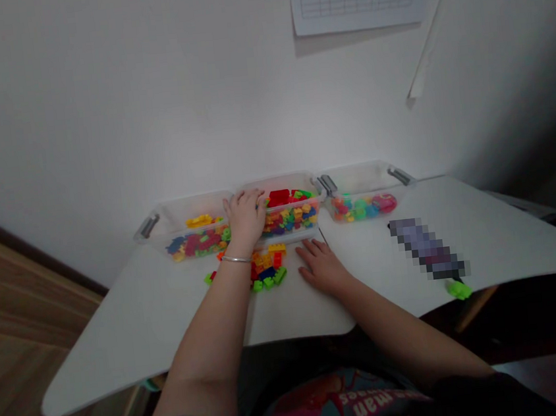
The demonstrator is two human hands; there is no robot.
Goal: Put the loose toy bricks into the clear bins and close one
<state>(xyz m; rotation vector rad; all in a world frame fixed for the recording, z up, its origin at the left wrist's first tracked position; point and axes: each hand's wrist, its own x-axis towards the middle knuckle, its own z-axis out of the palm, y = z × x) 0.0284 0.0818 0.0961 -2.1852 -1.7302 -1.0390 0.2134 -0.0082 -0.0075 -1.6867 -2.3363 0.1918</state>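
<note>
My left hand (246, 216) reaches over the rim between the left bin (186, 208) and the middle bin (300, 186), fingers curled down toward the coloured bricks; a thin bracelet sits on its wrist. What the fingers hold, if anything, is hidden. My right hand (320, 267) lies flat on the white table (136, 322), fingers stretched out, just in front of the middle bin. Between the two hands stands a small pile of joined bricks (268, 267) in orange, red, blue and green.
A third clear bin (368, 175) with pink, green and blue pieces stands at the right. A blurred-out object (427, 250) lies on the table's right side, with a green brick (459, 289) near the front edge. The wall is right behind the bins.
</note>
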